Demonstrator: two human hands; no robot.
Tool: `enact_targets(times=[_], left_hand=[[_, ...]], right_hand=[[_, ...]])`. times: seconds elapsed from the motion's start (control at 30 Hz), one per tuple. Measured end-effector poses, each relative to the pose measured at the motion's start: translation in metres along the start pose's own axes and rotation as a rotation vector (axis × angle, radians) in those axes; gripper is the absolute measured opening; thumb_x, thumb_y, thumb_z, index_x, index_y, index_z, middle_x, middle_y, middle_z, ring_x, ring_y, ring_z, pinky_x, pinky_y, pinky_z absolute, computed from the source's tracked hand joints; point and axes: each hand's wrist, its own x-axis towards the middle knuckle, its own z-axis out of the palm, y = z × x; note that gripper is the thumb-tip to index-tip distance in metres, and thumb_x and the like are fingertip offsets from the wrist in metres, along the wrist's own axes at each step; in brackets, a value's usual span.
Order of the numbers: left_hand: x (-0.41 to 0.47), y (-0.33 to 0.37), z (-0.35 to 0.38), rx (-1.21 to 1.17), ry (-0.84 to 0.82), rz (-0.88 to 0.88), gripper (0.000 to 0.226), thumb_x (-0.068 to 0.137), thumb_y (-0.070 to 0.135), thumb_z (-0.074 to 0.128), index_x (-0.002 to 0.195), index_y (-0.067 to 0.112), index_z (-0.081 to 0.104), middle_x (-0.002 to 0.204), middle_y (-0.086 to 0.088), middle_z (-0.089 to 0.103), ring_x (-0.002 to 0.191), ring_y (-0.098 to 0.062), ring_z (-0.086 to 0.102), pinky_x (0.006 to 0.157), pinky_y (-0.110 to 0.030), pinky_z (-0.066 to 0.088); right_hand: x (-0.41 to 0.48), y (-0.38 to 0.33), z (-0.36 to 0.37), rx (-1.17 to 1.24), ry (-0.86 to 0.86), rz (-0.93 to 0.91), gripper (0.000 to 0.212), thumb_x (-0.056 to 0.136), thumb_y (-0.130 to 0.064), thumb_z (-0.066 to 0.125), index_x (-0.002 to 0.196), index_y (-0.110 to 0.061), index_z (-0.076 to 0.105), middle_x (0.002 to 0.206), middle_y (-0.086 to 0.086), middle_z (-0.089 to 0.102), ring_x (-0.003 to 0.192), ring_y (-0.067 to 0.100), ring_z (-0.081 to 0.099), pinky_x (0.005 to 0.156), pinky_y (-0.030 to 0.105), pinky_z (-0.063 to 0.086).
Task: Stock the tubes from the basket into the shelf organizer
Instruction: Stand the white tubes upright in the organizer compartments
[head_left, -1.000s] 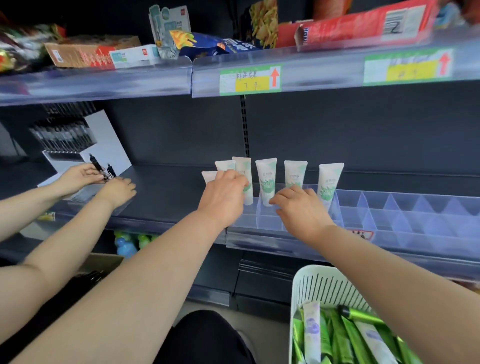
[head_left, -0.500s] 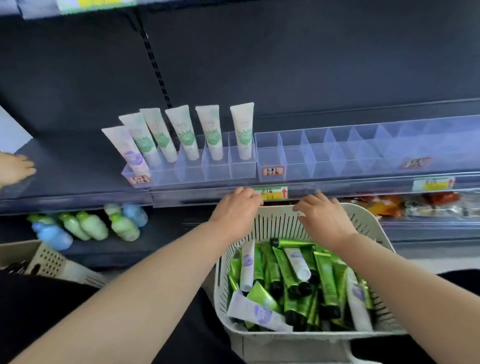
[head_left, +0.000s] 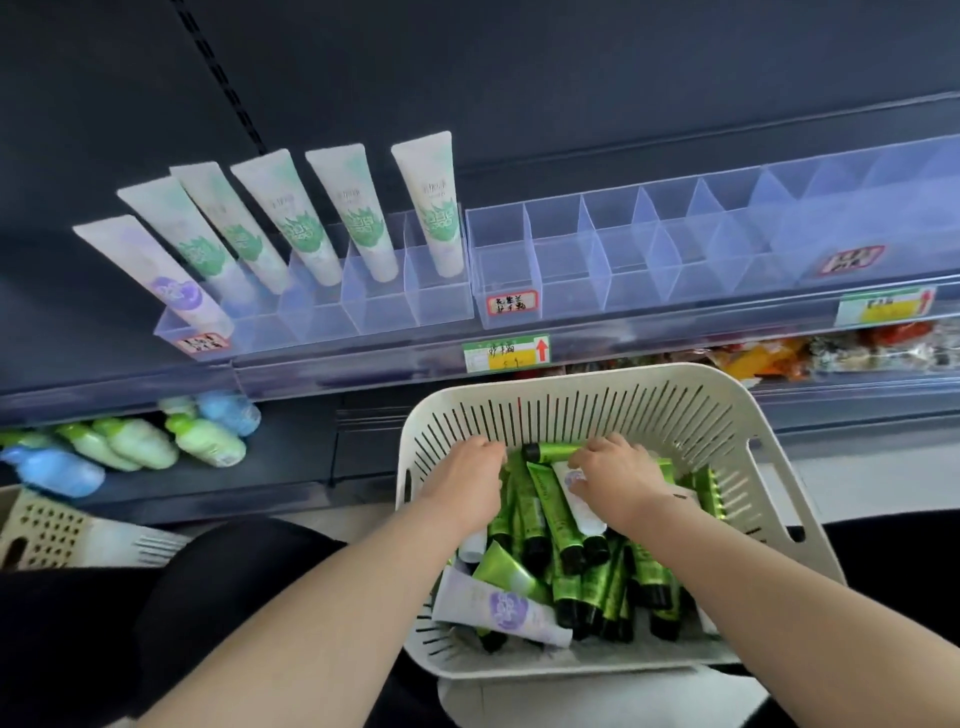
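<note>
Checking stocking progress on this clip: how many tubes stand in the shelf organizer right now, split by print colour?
Tubes with green print: 5
Tube with purple print: 1
Total: 6

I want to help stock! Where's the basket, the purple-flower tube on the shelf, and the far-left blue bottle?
basket (head_left: 571, 382), head view, far rim.
purple-flower tube (head_left: 174, 293), head view, its purple print.
blue bottle (head_left: 57, 470), head view, middle of its body.
</note>
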Motion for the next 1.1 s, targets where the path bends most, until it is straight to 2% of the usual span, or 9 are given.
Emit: enact_targets(times=[0.13, 0.27, 0.33, 0.43, 0.53, 0.7, 0.83, 0.97, 1.1], left_hand=[[-0.001, -0.004, 0.006, -0.025, -0.001, -0.028, 0.031, 0.092, 0.007, 0.054, 0.122, 0.014, 0.057, 0.117, -0.002, 0.053, 0.108, -0.018, 0.049, 0.079, -0.025, 0.036], [-0.003, -0.001, 0.015, -0.042, -0.033, -0.053, 0.031, 0.092, 0.004, 0.055, 0.122, 0.011, 0.057, 0.123, -0.005, 0.053, 0.111, -0.019, 0.052, 0.091, -0.029, 0.043], [-0.004, 0.002, 0.019, -0.043, -0.069, -0.085, 0.031, 0.090, 0.001, 0.054, 0.121, 0.008, 0.057, 0.136, -0.010, 0.047, 0.124, -0.022, 0.047, 0.103, -0.034, 0.040], [-0.004, 0.005, 0.023, -0.078, -0.082, -0.161, 0.038, 0.087, -0.004, 0.052, 0.124, 0.006, 0.054, 0.153, -0.012, 0.031, 0.141, -0.024, 0.031, 0.114, -0.035, 0.030], [-0.004, 0.005, 0.023, -0.151, -0.073, -0.246, 0.059, 0.084, -0.011, 0.049, 0.140, 0.006, 0.043, 0.155, -0.009, 0.031, 0.139, -0.022, 0.034, 0.112, -0.035, 0.034], [0.003, 0.002, 0.028, -0.256, -0.144, -0.378, 0.086, 0.083, -0.016, 0.045, 0.154, 0.020, 0.015, 0.144, -0.008, 0.046, 0.127, -0.024, 0.049, 0.103, -0.035, 0.044], [0.010, 0.000, 0.033, -0.195, -0.156, -0.427, 0.074, 0.089, -0.005, 0.049, 0.152, 0.022, 0.023, 0.133, -0.010, 0.055, 0.117, -0.026, 0.055, 0.089, -0.032, 0.046], [0.015, -0.007, 0.035, -0.136, -0.164, -0.419, 0.058, 0.094, 0.006, 0.051, 0.147, 0.026, 0.036, 0.128, -0.011, 0.053, 0.108, -0.027, 0.058, 0.081, -0.031, 0.044], [0.019, -0.004, 0.037, -0.145, -0.165, -0.428, 0.053, 0.092, 0.001, 0.049, 0.142, 0.018, 0.044, 0.117, -0.011, 0.060, 0.107, -0.027, 0.058, 0.084, -0.034, 0.046]], right_hand=[[-0.005, -0.005, 0.003, -0.083, -0.153, -0.046, 0.029, 0.099, -0.026, 0.039, 0.123, -0.023, 0.056, 0.131, 0.002, 0.050, 0.120, 0.025, 0.040, 0.094, 0.037, 0.039], [-0.018, -0.013, -0.001, 0.107, -0.219, -0.012, 0.024, 0.096, -0.026, 0.045, 0.075, -0.016, 0.051, 0.103, 0.006, 0.055, 0.097, 0.025, 0.047, 0.074, 0.031, 0.039], [-0.023, -0.015, -0.003, 0.136, -0.218, -0.003, 0.029, 0.094, -0.027, 0.049, 0.066, -0.018, 0.048, 0.095, 0.005, 0.054, 0.087, 0.023, 0.048, 0.070, 0.029, 0.040], [-0.026, -0.013, -0.004, 0.222, -0.169, 0.053, 0.019, 0.091, -0.031, 0.057, 0.094, -0.018, 0.071, 0.100, 0.001, 0.067, 0.092, 0.020, 0.061, 0.077, 0.028, 0.050], [-0.027, -0.012, 0.003, 0.359, -0.105, 0.106, 0.018, 0.087, -0.028, 0.064, 0.100, -0.016, 0.068, 0.109, 0.004, 0.062, 0.093, 0.020, 0.060, 0.077, 0.026, 0.048], [-0.019, -0.017, 0.011, 0.418, -0.221, 0.158, 0.082, 0.083, -0.020, 0.069, 0.148, -0.018, 0.019, 0.148, 0.016, 0.026, 0.123, 0.030, 0.047, 0.093, 0.033, 0.044], [-0.017, -0.014, 0.009, 0.337, -0.313, 0.102, 0.110, 0.076, -0.016, 0.073, 0.150, -0.019, -0.009, 0.104, 0.010, 0.061, 0.087, 0.023, 0.058, 0.064, 0.032, 0.049], [-0.021, -0.002, 0.004, 0.309, -0.193, 0.059, 0.057, 0.081, -0.026, 0.063, 0.131, -0.018, 0.038, 0.098, 0.001, 0.061, 0.082, 0.020, 0.058, 0.060, 0.030, 0.047], [-0.021, 0.002, -0.002, 0.423, -0.084, 0.058, 0.018, 0.088, -0.032, 0.054, 0.094, -0.018, 0.045, 0.076, -0.003, 0.055, 0.069, 0.019, 0.055, 0.052, 0.031, 0.039]])
